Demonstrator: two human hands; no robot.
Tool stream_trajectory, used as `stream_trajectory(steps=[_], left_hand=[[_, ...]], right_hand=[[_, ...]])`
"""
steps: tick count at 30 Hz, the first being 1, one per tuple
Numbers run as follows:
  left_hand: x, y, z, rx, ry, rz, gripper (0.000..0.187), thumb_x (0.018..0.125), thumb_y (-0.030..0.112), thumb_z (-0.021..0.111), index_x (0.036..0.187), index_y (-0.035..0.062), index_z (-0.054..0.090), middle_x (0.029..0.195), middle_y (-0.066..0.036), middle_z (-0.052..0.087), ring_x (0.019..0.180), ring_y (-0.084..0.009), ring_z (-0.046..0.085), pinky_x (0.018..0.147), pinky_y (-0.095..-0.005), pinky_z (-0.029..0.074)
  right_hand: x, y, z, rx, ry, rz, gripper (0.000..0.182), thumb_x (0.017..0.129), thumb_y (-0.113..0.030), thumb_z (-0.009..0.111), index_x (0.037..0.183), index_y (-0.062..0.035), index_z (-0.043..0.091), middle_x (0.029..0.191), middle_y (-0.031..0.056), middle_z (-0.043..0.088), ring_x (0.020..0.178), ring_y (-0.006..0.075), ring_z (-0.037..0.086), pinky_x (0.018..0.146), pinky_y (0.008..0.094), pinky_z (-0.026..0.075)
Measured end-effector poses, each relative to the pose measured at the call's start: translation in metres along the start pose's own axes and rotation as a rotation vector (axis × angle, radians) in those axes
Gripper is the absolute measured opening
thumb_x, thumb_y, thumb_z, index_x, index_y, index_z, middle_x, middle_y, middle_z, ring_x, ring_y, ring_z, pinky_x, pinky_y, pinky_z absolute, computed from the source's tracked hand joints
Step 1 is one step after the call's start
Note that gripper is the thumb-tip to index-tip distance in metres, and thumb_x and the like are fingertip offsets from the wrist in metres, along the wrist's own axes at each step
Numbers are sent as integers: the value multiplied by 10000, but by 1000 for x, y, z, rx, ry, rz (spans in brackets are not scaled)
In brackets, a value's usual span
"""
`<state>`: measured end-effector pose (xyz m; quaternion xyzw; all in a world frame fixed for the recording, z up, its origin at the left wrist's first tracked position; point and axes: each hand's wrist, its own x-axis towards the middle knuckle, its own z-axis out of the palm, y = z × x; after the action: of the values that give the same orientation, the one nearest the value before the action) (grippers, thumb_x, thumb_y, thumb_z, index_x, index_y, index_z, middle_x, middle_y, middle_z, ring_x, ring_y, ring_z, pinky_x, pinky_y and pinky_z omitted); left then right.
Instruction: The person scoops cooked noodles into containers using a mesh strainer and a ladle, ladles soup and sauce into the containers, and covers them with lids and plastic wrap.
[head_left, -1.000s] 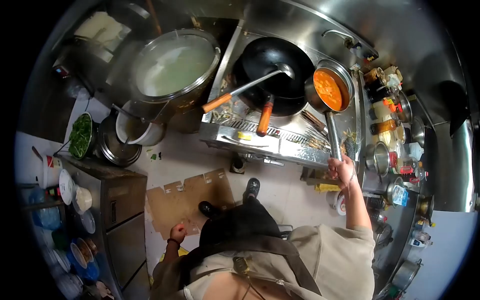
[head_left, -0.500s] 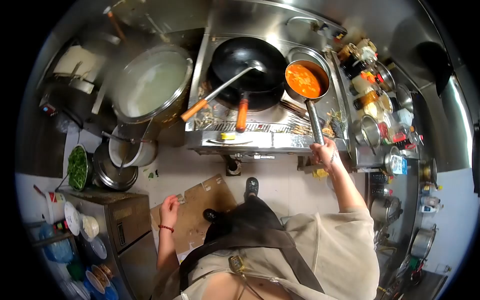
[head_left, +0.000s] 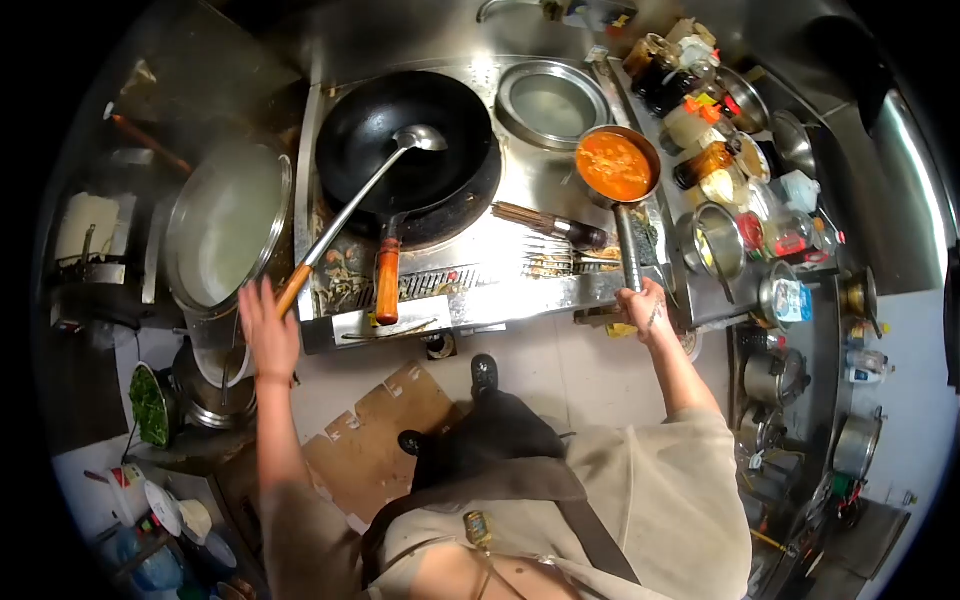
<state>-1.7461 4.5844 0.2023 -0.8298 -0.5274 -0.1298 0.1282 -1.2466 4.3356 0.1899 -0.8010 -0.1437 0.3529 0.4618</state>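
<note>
My right hand [head_left: 645, 308] is wrapped round the long metal handle of a saucepan [head_left: 627, 245]. Orange-red soup with pale pieces [head_left: 613, 166] fills most of the pan, which is held level over the right side of the stove. On the left, my left hand [head_left: 268, 335] has its fingers stretched out right beside the wooden end of a ladle [head_left: 335, 230]. The ladle's metal bowl rests inside a black wok [head_left: 350, 125], and its shaft leans over the wok's rim. The wok's own wooden handle [head_left: 388, 275] points toward me.
A large pot of cloudy liquid [head_left: 225, 235] stands left of the stove. Behind the saucepan sits a round metal basin of water [head_left: 555, 105]. A bamboo brush [head_left: 550, 224] lies on the stove top [head_left: 520, 275]. Bottles and bowls [head_left: 710, 160] crowd the right shelf. Cardboard [head_left: 370, 430] covers some floor.
My left hand has risen from low beside my body to the ladle's handle end. My right hand still holds the saucepan by its handle. The view has shifted to the right.
</note>
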Motion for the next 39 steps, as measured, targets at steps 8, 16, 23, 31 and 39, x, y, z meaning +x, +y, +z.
stream_trajectory(steps=[8,16,23,31,39], left_hand=[[62,24,-3,-214,-469,-19,325,853,183,594,1146,102,480,866,-216,645,802,-412,614,670,-504,476],[18,113,-81,-1491,-854,-381,422,956,185,519,1326,24,395,648,40,462,455,-17,372,384,-164,309],[-19,197,-69,-1519,-917,-338,373,941,189,543,1265,25,456,659,14,500,538,-41,443,471,-205,378],[-40,228,-47,-1134,-617,-16,354,911,238,534,1204,46,484,799,-221,628,772,-431,612,632,-454,478],[-71,245,-32,-1099,-691,-59,373,915,254,518,1219,53,439,815,-263,618,796,-452,596,671,-504,464]], right_hand=[[29,23,-11,-65,41,13,148,744,1,555,885,32,520,542,45,491,396,114,452,337,272,316],[29,24,-1,104,-49,99,135,738,51,533,867,21,509,559,42,490,394,114,451,337,265,307],[26,24,4,27,-15,64,108,746,22,556,792,-14,466,513,26,458,374,106,416,335,264,298],[13,15,11,16,-13,82,123,737,24,568,835,11,495,538,40,490,381,120,441,334,269,312],[10,24,22,-28,-6,36,75,758,-2,564,794,2,499,562,49,500,391,117,432,345,264,314]])
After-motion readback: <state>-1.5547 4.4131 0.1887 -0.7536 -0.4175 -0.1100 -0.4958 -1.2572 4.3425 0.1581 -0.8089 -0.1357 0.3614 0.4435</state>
